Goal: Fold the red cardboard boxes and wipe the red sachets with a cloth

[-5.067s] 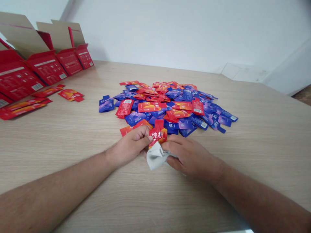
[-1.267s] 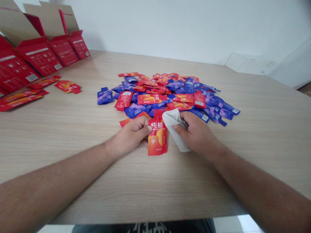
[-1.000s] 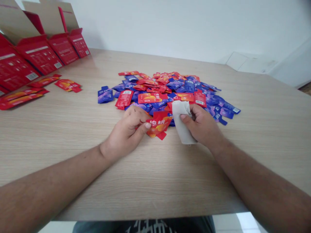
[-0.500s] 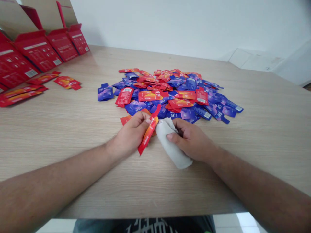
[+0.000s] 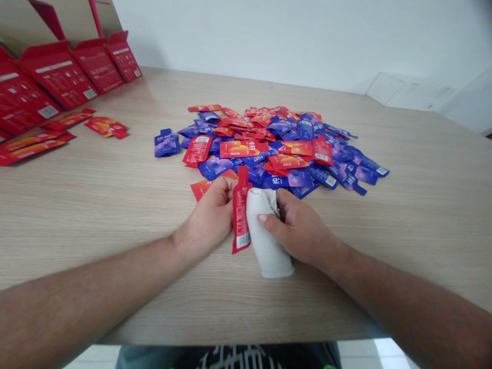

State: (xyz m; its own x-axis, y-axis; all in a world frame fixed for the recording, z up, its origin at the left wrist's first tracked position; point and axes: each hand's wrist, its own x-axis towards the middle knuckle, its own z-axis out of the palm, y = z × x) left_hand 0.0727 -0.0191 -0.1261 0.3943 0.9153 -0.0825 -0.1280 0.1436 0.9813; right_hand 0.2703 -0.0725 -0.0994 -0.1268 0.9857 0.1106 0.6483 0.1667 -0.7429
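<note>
My left hand (image 5: 216,211) is closed on a red sachet (image 5: 240,218), held upright with its narrow neck on top and its printed back and barcode towards me. In my right hand (image 5: 298,221) is a folded whitish cloth (image 5: 267,238), gripped with the thumb on its near face. The cloth's left edge lies against or very near the sachet. Just beyond both hands spreads a heap of red-orange sachets (image 5: 244,148) and blue-purple sachets (image 5: 300,179). One orange sachet (image 5: 199,189) lies partly behind my left hand.
Several open red boxes (image 5: 59,72) stand in a row at the far left. In front of them lie a few red-orange sachets (image 5: 103,126). A single blue sachet (image 5: 166,143) sits left of the heap on the wooden table (image 5: 134,205). A white wall rises behind.
The red sachet has been turned from a slant showing its orange front to upright showing its back. The cloth has swung more upright and slightly left.
</note>
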